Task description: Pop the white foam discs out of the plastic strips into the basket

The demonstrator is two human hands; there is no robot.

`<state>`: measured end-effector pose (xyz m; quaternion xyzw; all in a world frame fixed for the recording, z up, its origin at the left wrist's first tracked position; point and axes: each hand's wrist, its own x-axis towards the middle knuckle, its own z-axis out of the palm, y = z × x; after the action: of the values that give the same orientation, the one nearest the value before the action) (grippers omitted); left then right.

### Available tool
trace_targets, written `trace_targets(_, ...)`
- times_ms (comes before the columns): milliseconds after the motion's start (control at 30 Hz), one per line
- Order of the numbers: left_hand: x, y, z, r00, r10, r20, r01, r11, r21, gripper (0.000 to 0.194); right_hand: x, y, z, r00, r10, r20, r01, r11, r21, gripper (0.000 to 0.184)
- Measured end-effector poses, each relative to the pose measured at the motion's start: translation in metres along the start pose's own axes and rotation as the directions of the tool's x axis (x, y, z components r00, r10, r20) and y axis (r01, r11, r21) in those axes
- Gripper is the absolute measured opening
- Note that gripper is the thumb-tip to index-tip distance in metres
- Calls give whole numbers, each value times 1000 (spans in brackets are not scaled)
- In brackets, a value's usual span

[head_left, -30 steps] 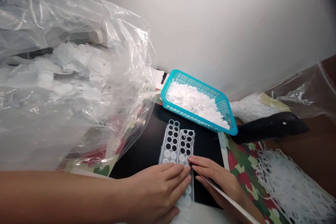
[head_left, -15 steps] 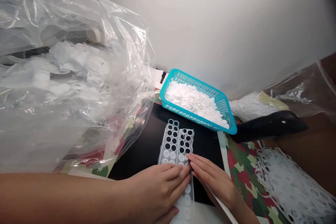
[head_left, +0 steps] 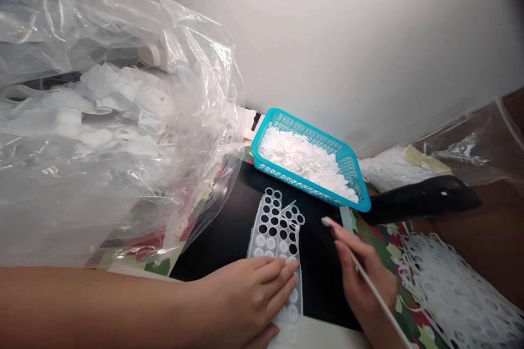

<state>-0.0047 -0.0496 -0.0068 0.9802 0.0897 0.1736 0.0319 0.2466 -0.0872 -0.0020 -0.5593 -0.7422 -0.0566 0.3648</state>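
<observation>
My left hand (head_left: 249,294) lies with its fingers stretched flat across a translucent perforated sheet (head_left: 262,234), pressing it down. Rows of round white discs (head_left: 293,295) still sit in the sheet near my fingers, while its far end has open holes and a ragged, torn tip. My right hand (head_left: 364,272) is raised to the right of the sheet, apart from it. At its fingertips is a small white disc (head_left: 326,221). A thin white stick (head_left: 379,297) also runs through that hand towards the lower right; its kind I cannot make out.
A turquoise basket (head_left: 262,164) full of white discs stands behind the sheet on a black mat (head_left: 221,240). On the left is a large clear plastic bag (head_left: 196,82). A black handle-like object (head_left: 421,199) and a heap of perforated scraps (head_left: 458,283) lie right.
My right hand has moved right and up, away from the sheet, with a white disc. One more hole shows in the sheet, and its right strip's tip is bent. My left hand stays put.
</observation>
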Motion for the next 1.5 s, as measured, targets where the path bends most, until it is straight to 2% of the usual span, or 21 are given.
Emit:
trace_targets(33, 0, 0, 0, 1000, 0, -4, 0, 1000, -3, 53, 0, -1, 1, 991, -101, 92, 94, 993, 76, 38)
trace_targets(67, 1, 0, 1, 1000, -1, -9, 1, 1000, -5, 53, 1, -2, 3, 959, -211, 188, 183, 971, 154, 41)
trace_targets(100, 1, 0, 1, 1000, -1, -13, 1, 1000, -9, 53, 1, -4, 5, 914, -305, 268, 251, 944, 216, 45)
trace_targets(167, 2, 0, 2, 1000, 1, -16, -1, 1000, -24, 52, 2, -7, 9, 833, -415, 366, 334, 904, 266, 47)
trace_targets(233, 3, 1, 1, 1000, 4, -4, -4, 999, -45, 49, 2, -9, 12, 800, -454, 391, 374, 888, 267, 45)
trace_targets(400, 4, 1, -1, 1000, 14, 14, -13, 998, -60, 44, 2, -8, 12, 775, -451, 443, 355, 890, 286, 38)
trace_targets(567, 3, 2, 0, 1000, 5, -5, -5, 999, -46, 46, 3, -6, 9, 769, -442, 462, 333, 893, 301, 40)
trace_targets(767, 2, 2, 2, 999, 2, -34, -2, 1000, 5, 51, 5, -6, 8, 794, -451, 407, 367, 890, 271, 45)
trace_targets(867, 2, 2, 2, 1000, 9, -28, -9, 1000, 1, 50, 7, -8, 8, 788, -466, 402, 381, 883, 275, 43)
trace_targets(1067, 1, 2, 1, 1000, 7, -21, -8, 1000, -26, 47, 5, -8, 5, 758, -436, 486, 355, 900, 254, 41)
trace_targets(1233, 2, 2, -1, 1000, 0, -26, -1, 999, -36, 45, 7, -10, 4, 790, -434, 434, 325, 896, 304, 36)
trace_targets(1500, 3, 2, 0, 1000, 8, -12, -9, 999, -33, 44, 6, -7, 9, 787, -427, 446, 308, 898, 316, 39)
